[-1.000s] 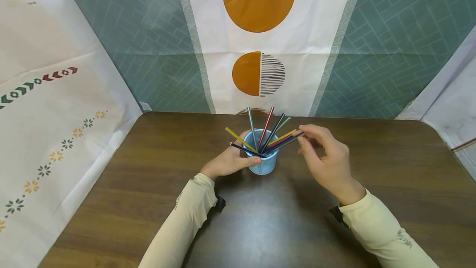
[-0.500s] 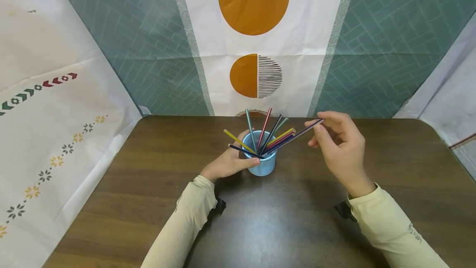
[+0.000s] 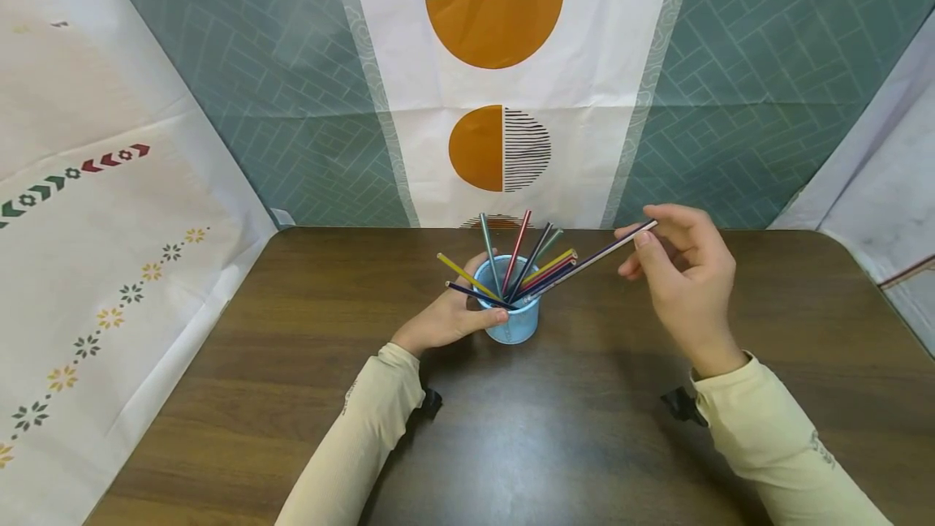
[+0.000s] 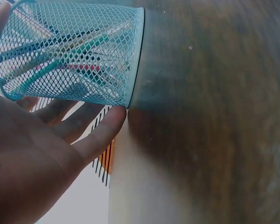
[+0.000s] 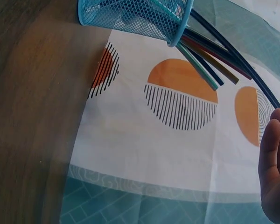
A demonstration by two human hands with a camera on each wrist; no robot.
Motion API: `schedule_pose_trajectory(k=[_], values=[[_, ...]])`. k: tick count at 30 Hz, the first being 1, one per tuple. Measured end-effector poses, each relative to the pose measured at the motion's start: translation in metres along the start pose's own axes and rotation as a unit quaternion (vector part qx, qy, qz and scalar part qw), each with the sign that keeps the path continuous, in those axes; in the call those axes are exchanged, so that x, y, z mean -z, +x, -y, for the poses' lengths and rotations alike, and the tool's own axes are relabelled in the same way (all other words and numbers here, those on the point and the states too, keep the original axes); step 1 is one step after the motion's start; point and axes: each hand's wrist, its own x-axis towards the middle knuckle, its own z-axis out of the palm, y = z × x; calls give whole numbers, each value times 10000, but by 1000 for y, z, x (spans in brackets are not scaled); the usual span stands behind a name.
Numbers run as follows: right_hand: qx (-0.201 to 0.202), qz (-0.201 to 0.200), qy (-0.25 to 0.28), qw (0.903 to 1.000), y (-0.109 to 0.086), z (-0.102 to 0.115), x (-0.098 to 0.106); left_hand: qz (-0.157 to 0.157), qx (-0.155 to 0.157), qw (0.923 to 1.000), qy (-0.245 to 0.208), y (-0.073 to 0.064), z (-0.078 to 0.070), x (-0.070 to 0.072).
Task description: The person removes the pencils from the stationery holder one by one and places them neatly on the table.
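Note:
A light blue mesh pencil cup (image 3: 514, 329) stands on the wooden table, several coloured pencils fanning out over its rim. Around its left side my left hand (image 3: 445, 321) holds it, thumb across the front and fingers partly hidden behind. The left wrist view shows the pencils through the mesh (image 4: 70, 51). Between thumb and fingertips my right hand (image 3: 690, 274) pinches the upper end of a dark blue pencil (image 3: 609, 247), which slants up to the right with its lower end at the cup. A yellow pencil (image 3: 456, 268) and a red pencil (image 3: 519, 242) lean among the others.
The brown tabletop (image 3: 329, 291) extends on all sides of the cup. A green and white patterned cloth (image 3: 329, 144) hangs along its back edge. White cloths hang at the left (image 3: 109, 242) and right (image 3: 884, 185).
My right hand has moved right and upward, drawing the dark blue pencil farther out of the cup, away from the yellow and red ones. My left hand keeps its hold on the cup.

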Motion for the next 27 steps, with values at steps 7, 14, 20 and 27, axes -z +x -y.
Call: schedule_pose_trajectory(k=[7, 14, 20, 27], values=[[-96, -224, 496, 9985, 4, 2, 5, -36, 13, 10000, 10, -2, -2, -1], [-179, -545, 880, 9945, 8, 4, 11, 112, 45, 9999, -33, -6, -28, -1], [-152, -550, 767, 9954, 10, 4, 15, 89, 95, 9999, 31, -6, -28, -1], [-135, -364, 605, 9974, 12, 1, 18, 74, 66, 9999, 68, -6, -30, -2]])
